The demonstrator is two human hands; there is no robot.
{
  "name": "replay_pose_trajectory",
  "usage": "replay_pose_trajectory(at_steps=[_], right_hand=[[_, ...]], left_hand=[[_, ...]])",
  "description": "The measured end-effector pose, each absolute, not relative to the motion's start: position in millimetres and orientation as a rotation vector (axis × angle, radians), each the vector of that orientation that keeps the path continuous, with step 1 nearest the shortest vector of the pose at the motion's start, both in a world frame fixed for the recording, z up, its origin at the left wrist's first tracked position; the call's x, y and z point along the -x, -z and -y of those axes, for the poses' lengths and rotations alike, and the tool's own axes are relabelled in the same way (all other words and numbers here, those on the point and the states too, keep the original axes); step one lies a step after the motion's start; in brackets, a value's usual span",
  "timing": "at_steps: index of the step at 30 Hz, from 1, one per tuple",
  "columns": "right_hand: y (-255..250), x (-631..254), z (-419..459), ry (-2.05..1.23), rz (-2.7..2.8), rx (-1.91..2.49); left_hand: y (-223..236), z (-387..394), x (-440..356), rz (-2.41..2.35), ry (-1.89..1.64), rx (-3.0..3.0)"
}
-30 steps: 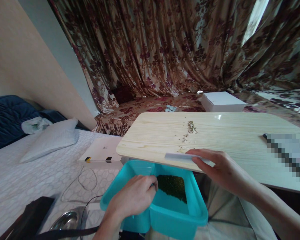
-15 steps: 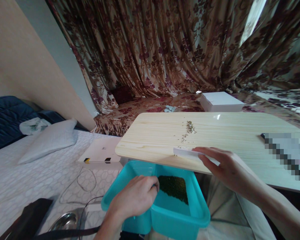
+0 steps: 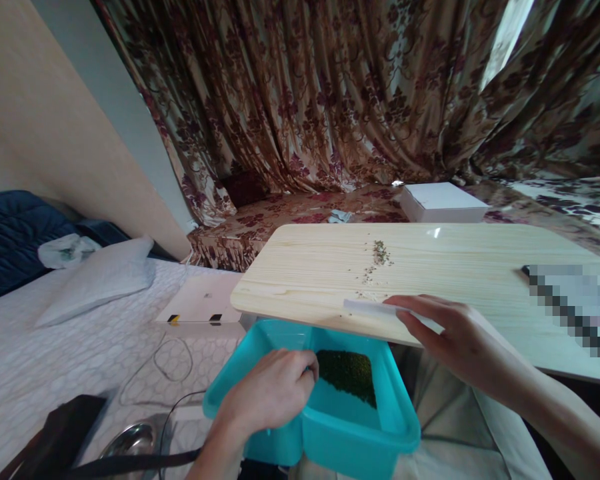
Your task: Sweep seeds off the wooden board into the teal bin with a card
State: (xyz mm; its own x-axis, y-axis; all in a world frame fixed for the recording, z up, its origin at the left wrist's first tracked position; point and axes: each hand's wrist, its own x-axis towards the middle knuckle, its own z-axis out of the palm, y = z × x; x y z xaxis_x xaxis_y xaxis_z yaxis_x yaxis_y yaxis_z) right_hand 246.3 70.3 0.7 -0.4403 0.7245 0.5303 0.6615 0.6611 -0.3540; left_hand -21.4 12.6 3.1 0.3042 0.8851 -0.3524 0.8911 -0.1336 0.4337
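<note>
My right hand holds a white strip, like folded paper or thin card, flat along the near edge of the pale wooden tabletop. Just beyond the strip, small light crumbs and a heap of greenish grains lie scattered on the wood. Below that edge is a turquoise two-compartment tub. Dark green granular stuff fills part of its right compartment. My left hand is closed over the tub's middle divider, its fingertips partly hidden.
A tablet-like thing with a blurred surface lies at the tabletop's right. A white box stands behind the table. On the bed at left are a pale flat box, a pillow, cables and a metal bowl.
The white strip in my right hand has shifted slightly left and nearer the tabletop's front edge. My left hand and the tub have hardly moved.
</note>
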Motion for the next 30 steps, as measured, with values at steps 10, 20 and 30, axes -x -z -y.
replay_pose_trajectory(at_steps=[10, 20, 30], right_hand=[[-2.6, -245.5, -63.4, -0.278, 2.195, 1.076], [9.5, -233.8, -54.4, -0.383, 2.250, 1.006], [4.6, -273.8, -77.6, -0.097, 2.081, 1.169]], left_hand=[[-3.5, -12.2, 22.5, -1.555, -0.006, -2.014], [-4.2, -10.2, 24.4, -1.566, -0.014, -2.009], [-2.4, -9.3, 2.5, -1.464, -0.003, -2.098]])
